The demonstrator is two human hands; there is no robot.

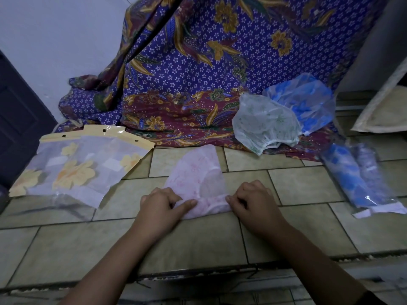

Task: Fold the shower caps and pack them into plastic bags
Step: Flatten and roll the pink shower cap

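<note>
A patterned cloth (198, 62) drapes down over the far side of the tiled floor (297, 188). Empty bags (83, 168) with yellow flowers lie toward the floor's left edge. A packed bag (361, 183) holding blue caps lies toward the right edge. A loose blue cap (308, 102) and a green cap (264, 126) sit on the cloth at the far right, touching each other.

The pink cap (196, 172) lies flat in the middle of the floor, its near rim bunched into a roll. The left hand (160, 205) pinches the left end of that roll between thumb and curled fingers. The right hand (253, 203) has its fingers curled onto the right end.

The step in hand looks like the first fold or roll of this cap, early in its packing. To do it well, both ends should travel away from the body together, so the roll stays straight and even in width. Air should be pressed out toward the far rim, because the thin film will puff and spring open. The finished strip must come out narrower than a bag's mouth. The slick film may slip on the tiles, so light downward pressure helps.
</note>
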